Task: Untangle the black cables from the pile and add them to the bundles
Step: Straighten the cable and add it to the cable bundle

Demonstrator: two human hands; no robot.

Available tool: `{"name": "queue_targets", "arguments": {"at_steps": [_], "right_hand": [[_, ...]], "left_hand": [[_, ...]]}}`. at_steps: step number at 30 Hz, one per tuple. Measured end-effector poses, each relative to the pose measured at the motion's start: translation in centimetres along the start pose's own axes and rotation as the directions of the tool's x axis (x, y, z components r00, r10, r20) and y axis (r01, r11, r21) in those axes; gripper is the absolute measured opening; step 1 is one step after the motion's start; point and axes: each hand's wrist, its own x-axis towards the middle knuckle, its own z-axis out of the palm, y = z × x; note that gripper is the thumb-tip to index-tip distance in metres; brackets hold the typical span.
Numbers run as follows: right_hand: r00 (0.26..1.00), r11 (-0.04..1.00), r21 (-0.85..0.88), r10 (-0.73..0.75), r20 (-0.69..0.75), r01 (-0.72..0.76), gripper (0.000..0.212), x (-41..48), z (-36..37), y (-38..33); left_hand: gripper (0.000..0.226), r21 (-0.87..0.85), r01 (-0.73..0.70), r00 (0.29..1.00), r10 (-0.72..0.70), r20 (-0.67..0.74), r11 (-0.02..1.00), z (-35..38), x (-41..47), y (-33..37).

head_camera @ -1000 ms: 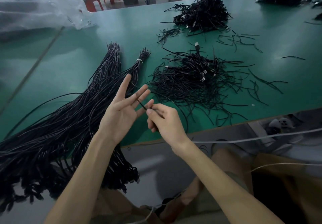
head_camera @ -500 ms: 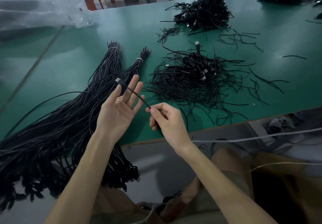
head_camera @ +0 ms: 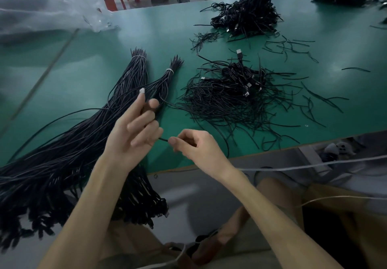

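Beside the bundles (head_camera: 129,76), one thin black cable (head_camera: 163,139), seemingly taut

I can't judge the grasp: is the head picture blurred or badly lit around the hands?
Head view: the left hand is motion-blurred, its fingers smeared; the right hand and the cable held between them read a little sharper. Head view: light is dim and bluish, with soft glare on the table near the plastic bag. Head view: the wide angle bows the table's near edge.
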Motion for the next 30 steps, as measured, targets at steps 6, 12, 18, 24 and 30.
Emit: {"name": "queue_targets", "arguments": {"at_steps": [6,12,18,24,30], "right_hand": [[0.989,0.970,-0.245,0.030,0.141,0.006,0.074,1.8,-3.4,-2.0],[0.989,0.990,0.112,0.076,0.130,-0.090,0.062,3.0,-5.0,-4.1],[0.997,0.981,0.185,-0.069,0.029,0.063,0.061,1.8,-3.7,-5.1],[0.994,0.953,0.283,-0.098,-0.045,0.107,0.059,0.8,-1.6,-4.9],[0.998,0.989,0.132,-0.066,0.021,0.063,0.060,0.2,0.5,-3.2]], "left_hand": [[0.045,0.693,-0.027,0.977,-0.129,0.172,0.721,2.3,-2.4,1.8],[0.052,1.000,-0.010,0.931,-0.365,0.009,-0.003,3.7,-2.3,0.0],[0.037,0.987,0.092,0.983,0.148,-0.111,0.131,2.0,-1.1,-1.4],[0.054,0.761,-0.113,0.974,0.223,-0.042,0.639,2.1,-0.9,-3.8],[0.059,0.252,-0.214,0.962,0.249,-0.113,0.944,3.8,-0.2,-2.9]]}}
